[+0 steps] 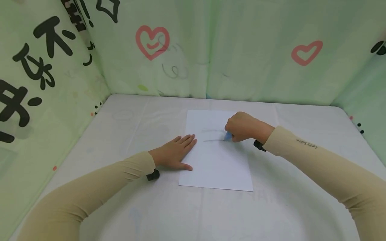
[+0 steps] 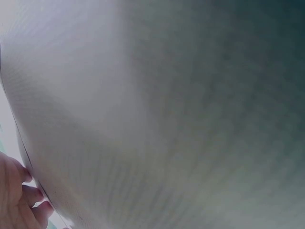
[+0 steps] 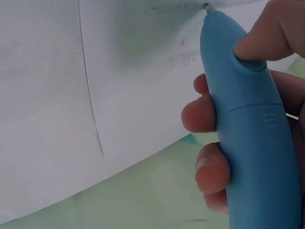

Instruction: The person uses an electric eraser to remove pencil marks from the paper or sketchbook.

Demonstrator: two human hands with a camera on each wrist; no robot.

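A white sheet of paper (image 1: 215, 167) lies on the table, with two faint grey lines (image 1: 212, 140) across its upper half. My left hand (image 1: 176, 152) rests flat on the sheet's left edge, fingers spread; only its fingers show at the left wrist view's lower left corner. In my right hand (image 1: 242, 127) I grip a blue electric eraser (image 3: 252, 119), fingers curled round its body and thumb on the button. Its small tip (image 3: 209, 8) touches the right part of the lower line. Dark crumbs and smudges (image 3: 183, 57) lie near the tip.
A white cloth (image 1: 144, 214) covers the table. Green curtains (image 1: 247, 50) with hearts and black characters hang behind and at both sides. Black straps (image 1: 153, 175) sit on both wrists. Most of the left wrist view is blurred pale surface.
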